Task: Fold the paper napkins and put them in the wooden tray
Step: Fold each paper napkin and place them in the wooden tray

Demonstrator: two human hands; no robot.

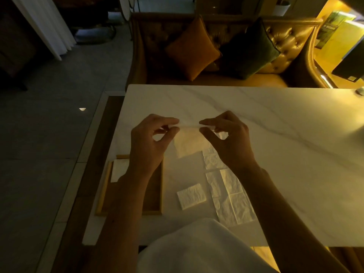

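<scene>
Paper, held: the napkin (188, 143) is thin white tissue, faintly translucent. It is pinched along its top edge by both grips and hangs between them over the counter (275, 134). I cannot tell whether its lower edge touches the surface.
Left grip (149, 142): thumb and forefinger are pressed together on the napkin's top left corner, with the other fingers loosely curled behind.
Right grip (230, 142): the same fingertip pinch holds the top right corner.
Handling: it is likely almost weightless, limp and easy to tear, and it should take a crease readily. It looks dry and matte, so slipping is unlikely. A light pinch at the corners or edges should do, with the fold pressed flat against the hard counter.
Folded square (191, 196): small and crinkled, with an embossed texture. It lies on the counter just right of the tray, apart from it.
Flat napkins (228, 194): wrinkled sheets overlap in a row beside the right forearm, showing old crease lines.
Tray (162, 186): shallow, rectangular wood with a pale rim and a darker floor. It sits at the counter's near left, partly hidden under the left forearm.
Tray napkin (119, 170): one white piece in the far left corner.
Counter: smooth, marble-look white with grey veins.
</scene>
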